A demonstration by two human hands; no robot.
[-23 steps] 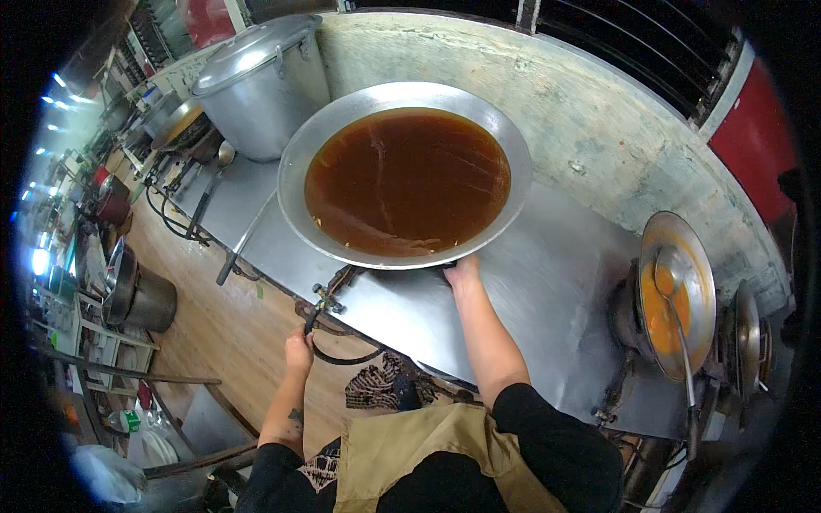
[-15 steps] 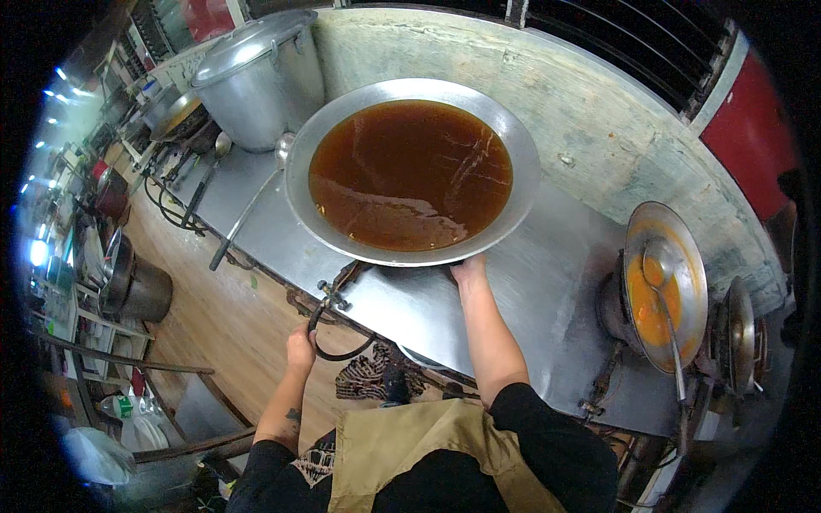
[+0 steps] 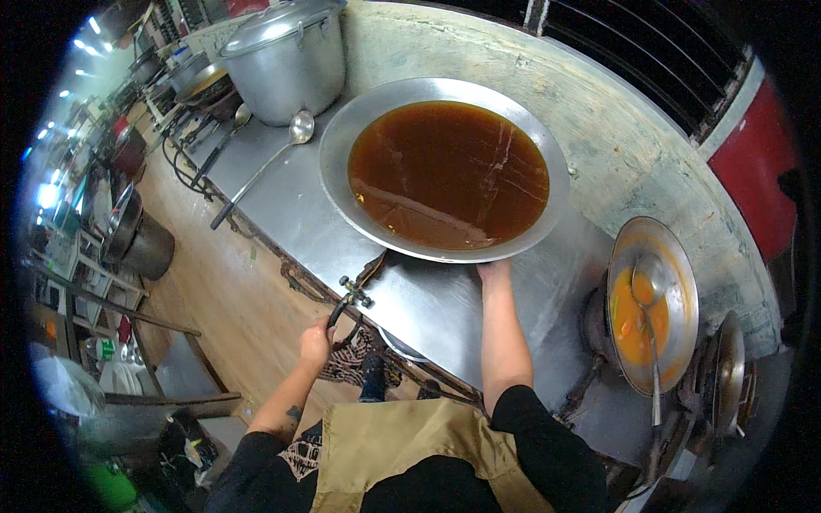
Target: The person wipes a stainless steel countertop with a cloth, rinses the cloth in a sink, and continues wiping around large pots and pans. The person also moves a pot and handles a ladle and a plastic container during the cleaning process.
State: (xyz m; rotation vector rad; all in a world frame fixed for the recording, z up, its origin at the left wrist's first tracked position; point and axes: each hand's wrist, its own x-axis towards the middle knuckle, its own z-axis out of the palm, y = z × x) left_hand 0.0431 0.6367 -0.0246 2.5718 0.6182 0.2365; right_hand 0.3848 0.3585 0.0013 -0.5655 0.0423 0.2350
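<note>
A wide metal wok [image 3: 333, 162] full of dark brown liquid [image 3: 449, 175] stands over the steel counter. Beneath its near rim reaches my right hand [image 3: 494, 272], its fingers hidden by the wok. Off the counter's front edge, my left hand [image 3: 316, 344] is closed round a black gas hose [image 3: 336, 316]. This hose runs up to a brass valve [image 3: 355, 292] at the edge, on a pipe leading under the wok.
A ladle [image 3: 256, 175] lies left of the wok, before a big lidded pot [image 3: 286, 73]. To the right, a smaller wok [image 3: 682, 282] holds orange sauce and a ladle. A stained wall [image 3: 599, 120] closes the back. Striped cloth [image 3: 342, 366] lies low, below the counter edge.
The view has shifted, so the wok sits farther right in it. My left hand has come nearer the valve along the hose. My right hand stays under the wok's rim.
</note>
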